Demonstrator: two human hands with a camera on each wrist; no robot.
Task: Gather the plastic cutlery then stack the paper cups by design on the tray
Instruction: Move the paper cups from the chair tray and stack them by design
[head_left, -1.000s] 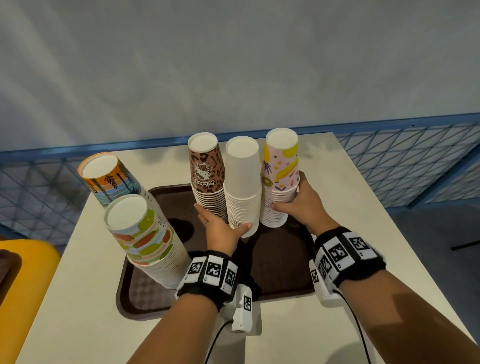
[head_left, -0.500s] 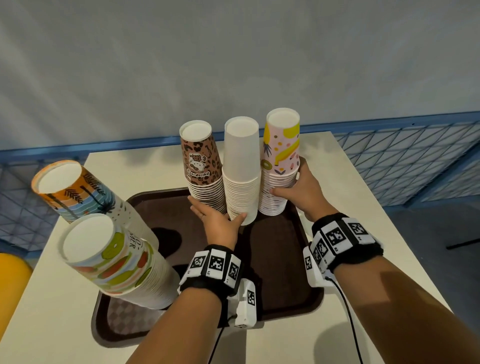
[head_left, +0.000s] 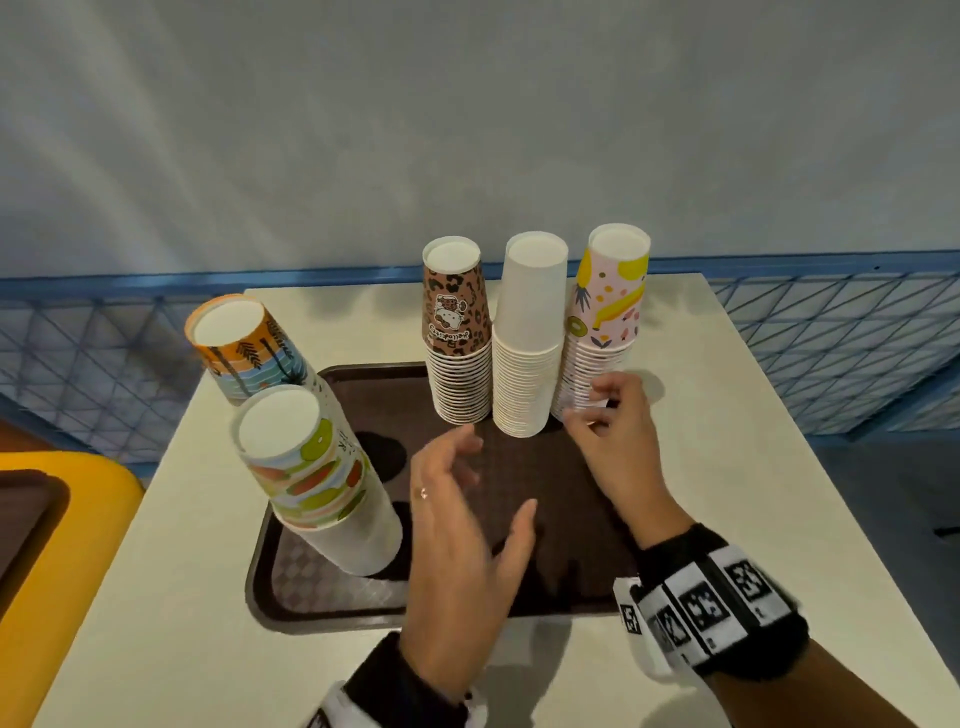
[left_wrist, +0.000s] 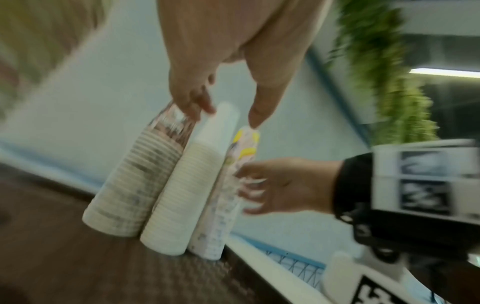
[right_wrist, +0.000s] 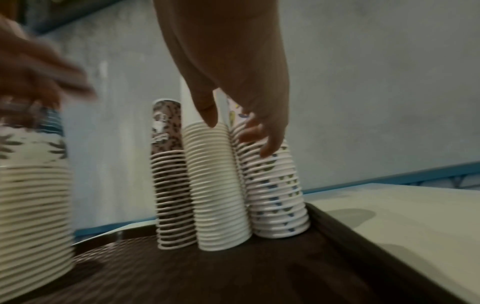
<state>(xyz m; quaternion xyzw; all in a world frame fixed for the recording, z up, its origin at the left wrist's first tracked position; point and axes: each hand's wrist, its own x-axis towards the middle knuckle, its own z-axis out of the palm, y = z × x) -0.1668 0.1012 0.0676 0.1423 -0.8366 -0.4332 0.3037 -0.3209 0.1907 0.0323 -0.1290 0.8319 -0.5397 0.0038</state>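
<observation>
Five upside-down cup stacks stand on the brown tray (head_left: 545, 545). At the back are the leopard stack (head_left: 457, 338), the white stack (head_left: 530, 343) and the pink banana stack (head_left: 608, 312). At the left are the orange palm stack (head_left: 244, 348) and the fruit-print stack (head_left: 317, 467). My left hand (head_left: 491, 475) hovers above the tray's middle with relaxed, spread fingers and holds nothing. My right hand (head_left: 592, 415) rests its fingertips on the lower rims of the pink stack (right_wrist: 275, 185). Its thumb lies in front of the white stack (right_wrist: 218, 185). No cutlery is visible.
The tray lies on a cream table (head_left: 727, 467) whose edges are close on both sides. A blue mesh railing (head_left: 831, 338) and a grey wall stand behind it. A yellow seat (head_left: 52, 519) is at the left. Bare tray floor lies between the hands.
My left hand has let go of the white stack and drawn back toward me. My right hand has loosened its hold on the pink stack, with only fingertips touching.
</observation>
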